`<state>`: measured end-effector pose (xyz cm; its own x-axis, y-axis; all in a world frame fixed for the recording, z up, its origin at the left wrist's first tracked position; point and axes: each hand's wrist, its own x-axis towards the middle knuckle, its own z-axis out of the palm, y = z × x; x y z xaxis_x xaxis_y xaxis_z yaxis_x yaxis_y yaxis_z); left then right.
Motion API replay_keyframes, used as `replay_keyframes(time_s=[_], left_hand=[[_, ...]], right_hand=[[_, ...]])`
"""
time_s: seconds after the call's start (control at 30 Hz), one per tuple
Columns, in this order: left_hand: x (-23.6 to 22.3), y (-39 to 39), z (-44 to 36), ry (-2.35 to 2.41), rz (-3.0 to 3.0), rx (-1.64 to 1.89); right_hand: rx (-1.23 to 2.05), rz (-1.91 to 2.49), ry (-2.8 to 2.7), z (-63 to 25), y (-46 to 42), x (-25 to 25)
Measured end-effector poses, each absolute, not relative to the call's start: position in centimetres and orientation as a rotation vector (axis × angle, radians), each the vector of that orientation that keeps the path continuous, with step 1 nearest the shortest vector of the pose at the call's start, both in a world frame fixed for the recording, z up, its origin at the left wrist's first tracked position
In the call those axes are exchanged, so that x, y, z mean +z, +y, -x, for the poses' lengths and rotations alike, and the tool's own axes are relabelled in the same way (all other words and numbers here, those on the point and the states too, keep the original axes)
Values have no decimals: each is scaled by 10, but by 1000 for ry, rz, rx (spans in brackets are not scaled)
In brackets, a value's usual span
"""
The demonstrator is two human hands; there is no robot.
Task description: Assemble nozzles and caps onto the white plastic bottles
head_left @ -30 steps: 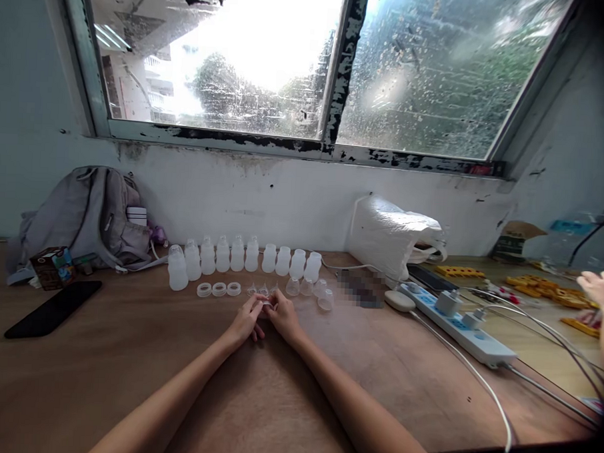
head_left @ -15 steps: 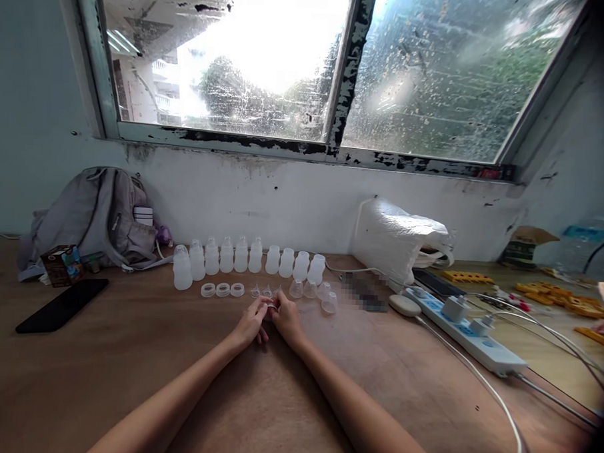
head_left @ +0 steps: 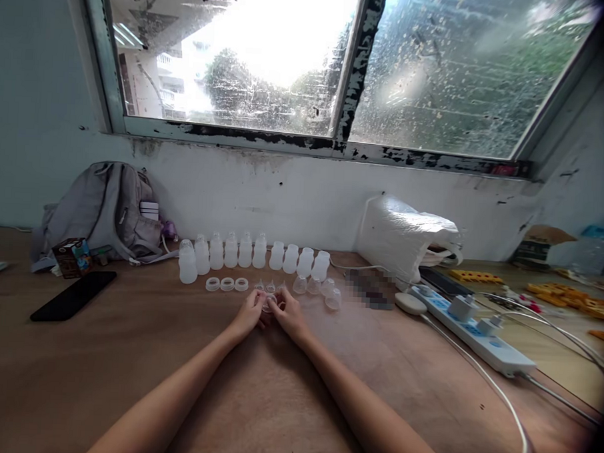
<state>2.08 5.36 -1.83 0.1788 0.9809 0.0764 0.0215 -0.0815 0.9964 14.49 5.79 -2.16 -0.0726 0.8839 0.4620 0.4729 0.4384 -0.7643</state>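
Observation:
My left hand (head_left: 249, 314) and my right hand (head_left: 287, 313) meet at the middle of the table, fingertips closed around a small whitish bottle ring (head_left: 267, 306). Fingers hide part of it, and whether a nipple sits in it is hard to make out. Just behind my fingertips stand a few clear bottle nipples (head_left: 270, 288), partly covered. Three white rings (head_left: 227, 284) lie in a row to the left. Several clear domed caps (head_left: 333, 299) are to the right. Along the back, frosted baby bottles with tops fitted (head_left: 231, 251) stand left of several open-necked bottles (head_left: 306, 261).
A black phone (head_left: 73, 296), a small carton (head_left: 73, 258) and a grey backpack (head_left: 102, 211) occupy the left. On the right are a white bag (head_left: 402, 234), a white puck-shaped device (head_left: 410, 303), a power strip (head_left: 477, 331) with cables, and yellow parts (head_left: 569, 298).
My view has shifted slightly, so the scene sits further right. The ring between my fingers shows more of its face. Another person's hand at the right edge has left the view.

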Motion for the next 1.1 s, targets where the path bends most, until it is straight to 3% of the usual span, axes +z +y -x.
replay_keyframes(time_s=[0.2,0.6,1.1], left_hand=[[-23,60,-12,1039,-1347,1158],[-14,56,-6,934,-1297,1078],[-12,52,-7,971,-1421,1165]], right_hand=[[963,1049,-1583,-142,56,-21],[789,1078,-1696,-150,64,-25],[1184,984,-1617,-149,59,-20]])
